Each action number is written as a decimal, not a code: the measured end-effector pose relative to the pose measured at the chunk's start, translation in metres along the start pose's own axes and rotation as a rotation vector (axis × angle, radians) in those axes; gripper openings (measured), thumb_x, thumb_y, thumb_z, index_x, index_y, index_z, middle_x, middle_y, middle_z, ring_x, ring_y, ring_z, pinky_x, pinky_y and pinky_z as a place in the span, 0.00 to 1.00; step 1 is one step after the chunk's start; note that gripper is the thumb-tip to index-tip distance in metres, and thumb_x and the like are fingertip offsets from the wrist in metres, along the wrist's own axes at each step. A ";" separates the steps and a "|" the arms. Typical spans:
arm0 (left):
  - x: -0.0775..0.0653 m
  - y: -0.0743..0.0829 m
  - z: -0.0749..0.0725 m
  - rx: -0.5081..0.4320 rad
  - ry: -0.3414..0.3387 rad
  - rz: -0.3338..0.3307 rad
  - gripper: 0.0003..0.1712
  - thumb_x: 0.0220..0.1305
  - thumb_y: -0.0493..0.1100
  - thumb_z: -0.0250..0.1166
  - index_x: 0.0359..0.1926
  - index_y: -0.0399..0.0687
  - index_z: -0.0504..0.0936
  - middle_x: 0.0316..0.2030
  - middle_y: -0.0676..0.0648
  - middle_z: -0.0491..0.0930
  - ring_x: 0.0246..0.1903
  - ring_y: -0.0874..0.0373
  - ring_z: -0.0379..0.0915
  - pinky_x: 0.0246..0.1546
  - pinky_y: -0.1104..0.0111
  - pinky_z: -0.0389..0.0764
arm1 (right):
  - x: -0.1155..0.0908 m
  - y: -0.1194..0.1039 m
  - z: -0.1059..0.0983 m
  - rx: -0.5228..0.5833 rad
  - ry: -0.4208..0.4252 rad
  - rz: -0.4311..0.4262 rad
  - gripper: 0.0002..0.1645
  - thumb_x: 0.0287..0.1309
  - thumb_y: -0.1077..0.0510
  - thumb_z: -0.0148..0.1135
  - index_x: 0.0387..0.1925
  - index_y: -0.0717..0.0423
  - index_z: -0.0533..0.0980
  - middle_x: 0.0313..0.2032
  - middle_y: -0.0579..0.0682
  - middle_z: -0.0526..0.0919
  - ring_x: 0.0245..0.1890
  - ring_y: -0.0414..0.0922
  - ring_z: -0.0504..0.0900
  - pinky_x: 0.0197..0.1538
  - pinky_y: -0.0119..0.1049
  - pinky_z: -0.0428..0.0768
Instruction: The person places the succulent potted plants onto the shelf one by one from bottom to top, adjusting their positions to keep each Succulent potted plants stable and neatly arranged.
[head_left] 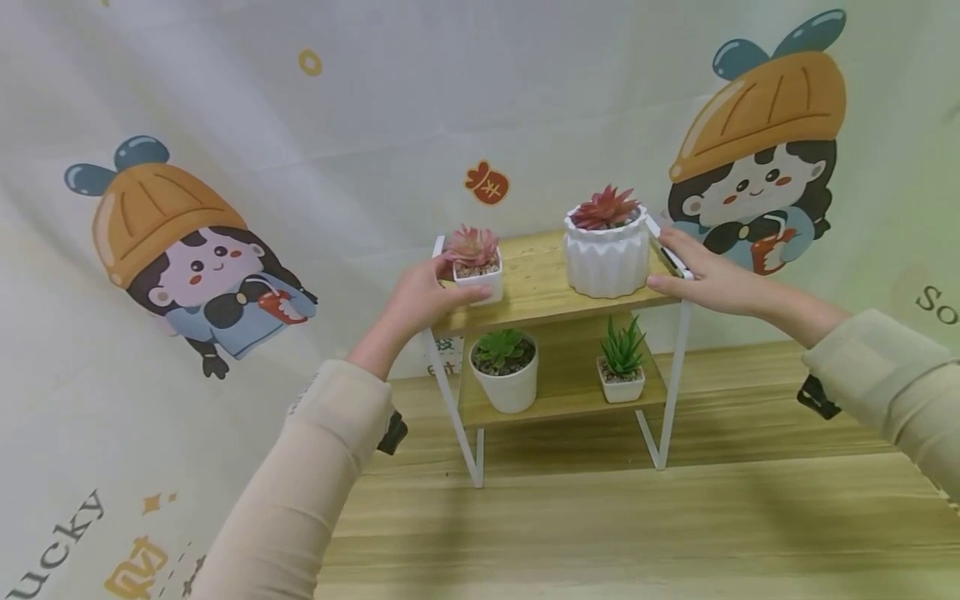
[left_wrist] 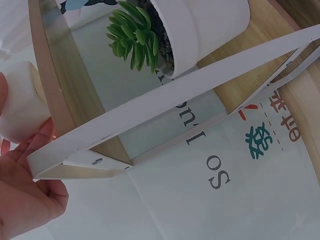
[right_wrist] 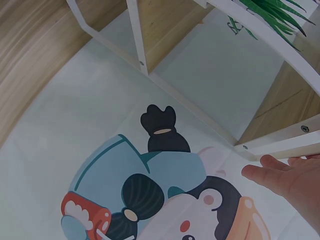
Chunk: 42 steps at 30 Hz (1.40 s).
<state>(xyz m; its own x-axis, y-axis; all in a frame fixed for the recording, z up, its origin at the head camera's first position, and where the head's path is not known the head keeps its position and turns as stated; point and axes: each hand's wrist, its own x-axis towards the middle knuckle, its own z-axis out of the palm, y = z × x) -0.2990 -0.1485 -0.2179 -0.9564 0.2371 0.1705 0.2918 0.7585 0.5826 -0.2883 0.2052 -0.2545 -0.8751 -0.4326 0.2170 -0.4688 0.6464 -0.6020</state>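
My left hand [head_left: 418, 300] holds a small square white pot with a pink succulent [head_left: 474, 248] at the left end of a wooden two-tier shelf [head_left: 525, 296]. Its thumb lies across the pot's front and the fingers go behind. In the left wrist view, that hand [left_wrist: 30, 200] is beside the corner of the white metal frame [left_wrist: 150, 107]. At the opposite end, my right hand [head_left: 708, 275] rests by the top board's edge, fingers extended, near a ribbed white pot with a red succulent [head_left: 607, 258].
Below, the lower tier carries a round white pot with a green succulent [head_left: 506, 375] and a small square pot with a spiky green plant [head_left: 622, 367]. The shelf stands on a wood-grain table [head_left: 570, 525]. Behind hangs a printed cloth [head_left: 390, 150] with cartoon figures.
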 end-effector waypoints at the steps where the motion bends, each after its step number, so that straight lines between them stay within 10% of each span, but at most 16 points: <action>1: 0.001 -0.001 0.000 0.009 0.000 0.001 0.40 0.50 0.58 0.67 0.61 0.45 0.68 0.52 0.41 0.75 0.50 0.48 0.69 0.50 0.58 0.72 | 0.000 0.000 0.000 0.004 0.002 -0.005 0.47 0.62 0.44 0.51 0.70 0.62 0.41 0.69 0.65 0.35 0.68 0.65 0.39 0.62 0.66 0.47; 21: 0.005 0.001 0.002 0.099 -0.109 -0.009 0.41 0.52 0.60 0.65 0.63 0.48 0.65 0.50 0.44 0.76 0.49 0.49 0.69 0.54 0.57 0.69 | 0.001 0.000 0.000 0.029 0.002 -0.015 0.46 0.62 0.45 0.51 0.70 0.60 0.41 0.69 0.65 0.36 0.68 0.64 0.38 0.63 0.66 0.46; 42: 0.000 0.005 0.004 0.184 -0.070 -0.040 0.45 0.51 0.63 0.64 0.64 0.43 0.64 0.50 0.38 0.76 0.48 0.47 0.70 0.51 0.58 0.71 | 0.000 0.000 0.000 0.015 -0.012 0.024 0.47 0.62 0.44 0.50 0.70 0.61 0.39 0.70 0.64 0.34 0.67 0.65 0.39 0.62 0.66 0.49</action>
<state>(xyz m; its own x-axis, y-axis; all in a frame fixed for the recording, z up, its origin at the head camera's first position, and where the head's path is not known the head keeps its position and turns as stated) -0.2976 -0.1424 -0.2187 -0.9663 0.2412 0.0901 0.2561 0.8649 0.4317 -0.2884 0.2053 -0.2547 -0.8844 -0.4249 0.1933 -0.4461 0.6473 -0.6181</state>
